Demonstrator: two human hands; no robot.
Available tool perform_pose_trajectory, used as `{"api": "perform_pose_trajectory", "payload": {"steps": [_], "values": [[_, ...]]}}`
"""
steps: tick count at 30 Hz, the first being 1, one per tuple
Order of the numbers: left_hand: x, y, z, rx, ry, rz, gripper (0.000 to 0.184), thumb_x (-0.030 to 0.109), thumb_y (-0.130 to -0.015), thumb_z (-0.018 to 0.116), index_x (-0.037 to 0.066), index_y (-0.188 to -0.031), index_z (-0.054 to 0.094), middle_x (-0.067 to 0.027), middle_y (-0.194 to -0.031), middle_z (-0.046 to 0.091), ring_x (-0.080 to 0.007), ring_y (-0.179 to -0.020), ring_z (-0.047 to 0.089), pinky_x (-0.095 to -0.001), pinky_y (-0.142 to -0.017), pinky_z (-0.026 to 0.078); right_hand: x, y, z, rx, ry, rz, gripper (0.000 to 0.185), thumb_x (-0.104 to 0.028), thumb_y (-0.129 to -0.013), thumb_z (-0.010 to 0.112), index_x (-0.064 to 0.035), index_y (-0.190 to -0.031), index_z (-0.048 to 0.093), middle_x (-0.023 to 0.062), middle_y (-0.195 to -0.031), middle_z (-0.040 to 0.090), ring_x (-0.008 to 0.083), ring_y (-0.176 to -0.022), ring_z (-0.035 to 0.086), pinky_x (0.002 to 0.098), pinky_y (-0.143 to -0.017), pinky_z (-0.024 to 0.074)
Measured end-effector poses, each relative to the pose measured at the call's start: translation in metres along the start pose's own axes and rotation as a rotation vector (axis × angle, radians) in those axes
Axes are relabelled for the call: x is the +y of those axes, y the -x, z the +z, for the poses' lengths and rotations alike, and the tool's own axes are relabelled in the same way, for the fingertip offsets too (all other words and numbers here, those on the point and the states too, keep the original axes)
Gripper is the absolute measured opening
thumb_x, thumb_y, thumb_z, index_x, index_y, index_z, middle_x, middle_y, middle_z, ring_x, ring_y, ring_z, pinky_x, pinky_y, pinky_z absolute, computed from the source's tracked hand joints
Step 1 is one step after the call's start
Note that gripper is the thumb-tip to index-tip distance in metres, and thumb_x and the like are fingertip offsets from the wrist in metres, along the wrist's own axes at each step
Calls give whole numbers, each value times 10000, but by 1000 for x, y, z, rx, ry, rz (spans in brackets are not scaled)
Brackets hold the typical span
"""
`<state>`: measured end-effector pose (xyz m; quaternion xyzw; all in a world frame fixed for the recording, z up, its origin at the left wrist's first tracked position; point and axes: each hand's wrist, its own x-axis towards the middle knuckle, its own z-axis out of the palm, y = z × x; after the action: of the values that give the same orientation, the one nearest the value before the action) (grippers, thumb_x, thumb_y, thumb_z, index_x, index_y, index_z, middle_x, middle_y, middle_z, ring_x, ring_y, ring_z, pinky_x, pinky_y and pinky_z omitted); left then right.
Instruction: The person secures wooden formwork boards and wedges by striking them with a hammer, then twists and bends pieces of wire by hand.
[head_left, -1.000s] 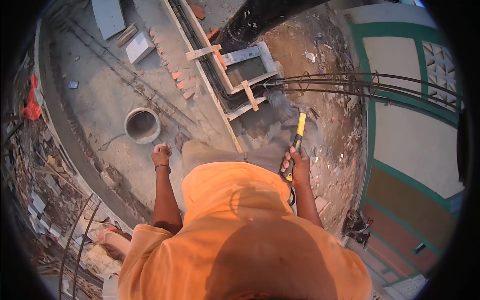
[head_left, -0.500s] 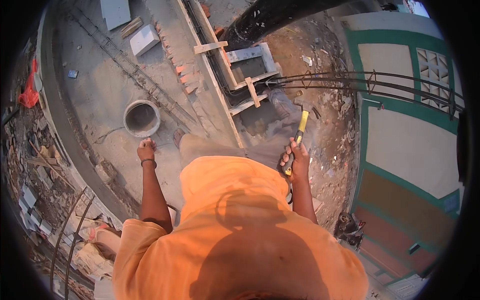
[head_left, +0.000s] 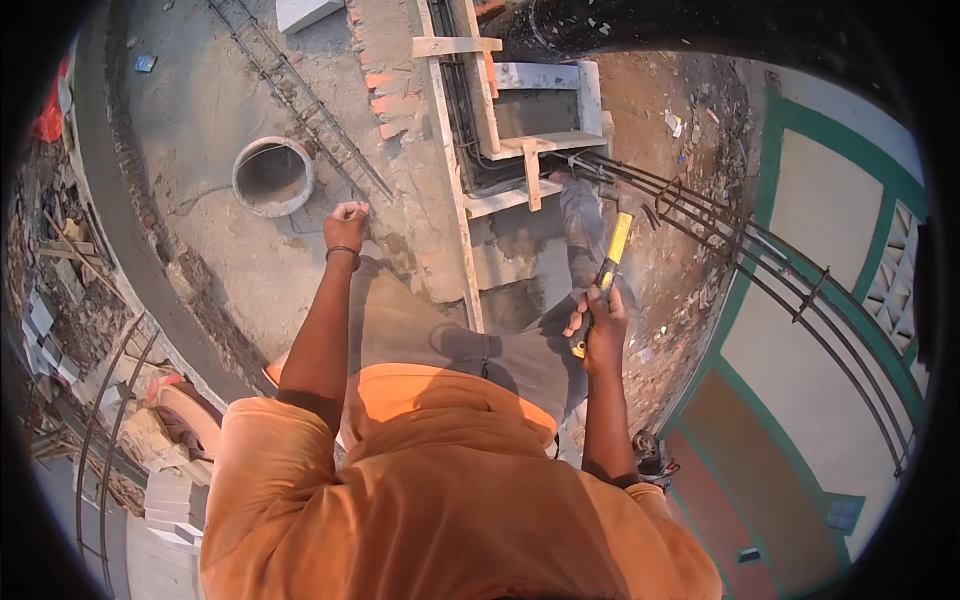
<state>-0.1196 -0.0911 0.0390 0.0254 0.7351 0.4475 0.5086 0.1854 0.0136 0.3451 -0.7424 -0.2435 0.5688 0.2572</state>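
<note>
My right hand (head_left: 602, 325) is wrapped round the black and yellow handle of a claw hammer (head_left: 619, 240). Its dark head points away from me, over the dirt beside my leg, and is hard to make out. My left hand (head_left: 347, 224), with a dark band at the wrist, is closed in front of my left thigh. Whatever its fingers may hold is too small to tell. Just beyond it on the left stands a round bucket (head_left: 306, 178), grey with dried cement. Between my legs runs a wooden formwork board (head_left: 452, 190), with short cross pieces nailed over it.
Steel rebar (head_left: 740, 238) reaches from the formwork toward a green and white wall (head_left: 800, 340) at right. A rebar cage (head_left: 300, 95) lies on the concrete floor. A thick black pipe (head_left: 640, 25) crosses the top. Rubble and blocks (head_left: 180, 505) lie at left.
My left hand has moved forward and right, from below the bucket to beside it. The view has shifted and turned. The hammer stays in my right hand.
</note>
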Motion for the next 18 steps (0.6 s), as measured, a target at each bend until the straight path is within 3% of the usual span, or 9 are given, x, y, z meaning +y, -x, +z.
{"api": "perform_pose_trajectory", "payload": {"steps": [3, 7, 10, 13, 18], "values": [[-14, -5, 67, 37, 115, -177, 168, 172, -793, 712, 20, -819, 643, -7, -676, 609, -74, -596, 524, -227, -551, 424, 13, -32, 13, -76, 106, 30, 283, -150, -918, 527, -9, -1155, 465, 42, -714, 495, 111, -510, 504, 256, -424, 453], [-106, -20, 140, 117, 253, -275, 122, 153, -817, 681, 40, -850, 648, -19, -717, 636, -95, -657, 570, -239, -619, 444, 37, -64, 26, -181, 301, 40, 337, -167, -907, 545, 19, -1173, 454, 52, -727, 502, 128, -533, 513, 258, -439, 456], [-130, -16, 168, 191, 512, -483, 155, 152, -834, 664, 41, -935, 627, -40, -792, 655, -125, -729, 605, -249, -649, 446, 37, -80, 49, -253, 509, 56, 290, -199, -905, 567, -3, -1098, 475, 45, -724, 501, 119, -516, 507, 257, -434, 460], [-147, -12, 181, 337, 700, -541, 223, 161, -858, 642, 46, -1040, 580, -66, -890, 661, -156, -805, 627, -261, -667, 446, 37, -104, 68, -341, 669, 44, 269, -211, -910, 571, -12, -1071, 487, 34, -726, 505, 106, -518, 500, 246, -445, 452], [-173, -16, 197, 443, 816, -600, 234, 191, -884, 618, 47, -1053, 544, -83, -942, 653, -177, -863, 631, -268, -659, 438, 29, -127, 105, -483, 851, -15, 263, -201, -913, 575, -7, -1070, 494, 30, -717, 515, 94, -541, 496, 227, -474, 440]]}}
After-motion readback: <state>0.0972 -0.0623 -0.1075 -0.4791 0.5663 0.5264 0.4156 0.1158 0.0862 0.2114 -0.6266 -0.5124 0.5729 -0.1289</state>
